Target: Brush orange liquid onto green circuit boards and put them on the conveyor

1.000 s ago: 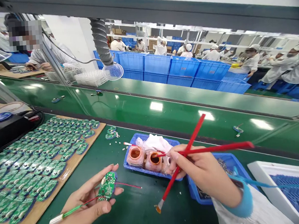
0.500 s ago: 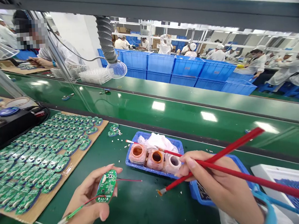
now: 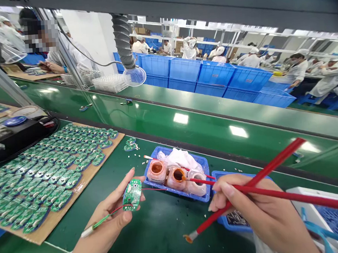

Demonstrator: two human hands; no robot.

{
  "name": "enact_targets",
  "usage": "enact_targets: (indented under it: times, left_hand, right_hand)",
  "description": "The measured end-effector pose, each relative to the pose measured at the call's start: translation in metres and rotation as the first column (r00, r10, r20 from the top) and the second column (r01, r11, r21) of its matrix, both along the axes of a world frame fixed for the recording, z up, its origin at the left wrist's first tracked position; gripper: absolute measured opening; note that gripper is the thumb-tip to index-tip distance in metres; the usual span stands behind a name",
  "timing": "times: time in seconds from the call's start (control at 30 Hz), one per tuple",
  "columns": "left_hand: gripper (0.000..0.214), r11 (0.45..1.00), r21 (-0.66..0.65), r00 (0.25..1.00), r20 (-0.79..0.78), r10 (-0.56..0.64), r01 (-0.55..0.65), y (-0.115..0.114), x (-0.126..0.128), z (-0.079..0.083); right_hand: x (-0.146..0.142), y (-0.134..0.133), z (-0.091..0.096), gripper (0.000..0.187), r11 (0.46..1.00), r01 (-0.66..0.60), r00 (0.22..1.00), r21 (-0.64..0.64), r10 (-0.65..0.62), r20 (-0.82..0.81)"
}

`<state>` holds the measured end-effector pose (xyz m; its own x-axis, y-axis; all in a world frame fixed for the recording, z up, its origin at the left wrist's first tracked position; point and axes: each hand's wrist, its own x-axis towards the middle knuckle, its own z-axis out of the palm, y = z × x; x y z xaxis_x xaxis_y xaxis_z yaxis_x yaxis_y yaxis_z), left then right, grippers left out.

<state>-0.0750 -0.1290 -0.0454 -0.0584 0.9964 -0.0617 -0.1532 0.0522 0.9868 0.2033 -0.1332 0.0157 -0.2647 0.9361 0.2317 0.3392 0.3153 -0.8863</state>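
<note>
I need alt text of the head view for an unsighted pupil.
A person's left hand holds a green circuit board while the right hand holds two red brushes, one tip at the mouth of the middle of three jars. These stand in a blue tray on a green worktop, with rows of boards on a brown sheet to the left.

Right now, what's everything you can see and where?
circuit board: one, green, left of centre
wires: several, red and green, on it
long brushes: two, red, front right
jars: three, pinkish, in the blue tray
wad: one, white, behind the jars
bin: one, blue, right of tray
other boards: many, green, on brown sheet, left
device: one, black, far left
box: one, white, far right
bench: one, green, underneath
hose: one, grey, overhead
crates: several, blue, background
people: many, in white, background
left grip: one, bare, holding circuit board
right grip: one, bare, holding long brushes
</note>
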Motion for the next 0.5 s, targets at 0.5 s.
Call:
enact_targets:
  times: [0.5]
  left_hand:
    - [0.056,0.986,0.011,0.951,0.262,-0.161,0.164,0.008,0.009,-0.008]
  right_hand:
    - [0.006,0.003,-0.002,0.032,0.997,-0.030,0.995,-0.071,0.023,-0.097]
